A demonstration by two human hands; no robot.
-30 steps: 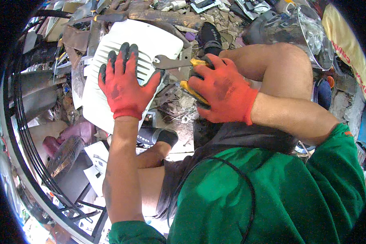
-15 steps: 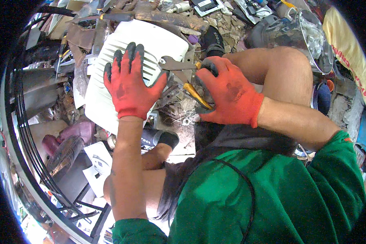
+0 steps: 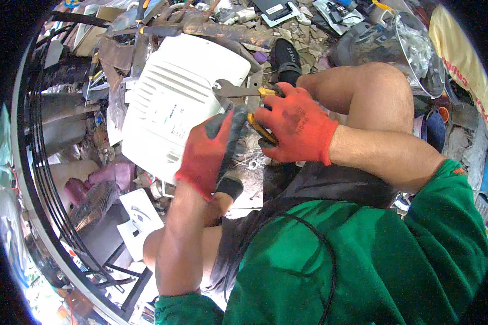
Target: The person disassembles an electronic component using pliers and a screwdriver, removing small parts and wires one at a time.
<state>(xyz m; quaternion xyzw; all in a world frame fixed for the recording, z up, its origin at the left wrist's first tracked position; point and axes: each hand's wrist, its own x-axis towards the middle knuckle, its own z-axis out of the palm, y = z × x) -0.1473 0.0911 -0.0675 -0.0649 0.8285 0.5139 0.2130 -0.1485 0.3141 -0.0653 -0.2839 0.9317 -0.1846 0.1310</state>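
Note:
My right hand, in a red glove with dark fingertips, is closed around yellow-handled pliers. Their dark metal head points left, its notched end over the edge of a white plastic casing. The casing is boxy with rounded corners, vent slots and a printed patch, and lies tilted before me. My left hand, in a matching glove, is turned edge-on beside the casing's right side, just left of the pliers. Its fingers look stretched out but are slightly smeared, and nothing shows in them.
A transparent bucket holding clear plastic stands beyond my right knee, next to a cream sack. Scrap and debris surround the casing. A black metal frame runs along the left. A screwdriver lies at the back.
My left hand has left the casing's top, moved right and turned edge-on. My right hand has shifted slightly left and closed more around the handles. The printed patch is now uncovered.

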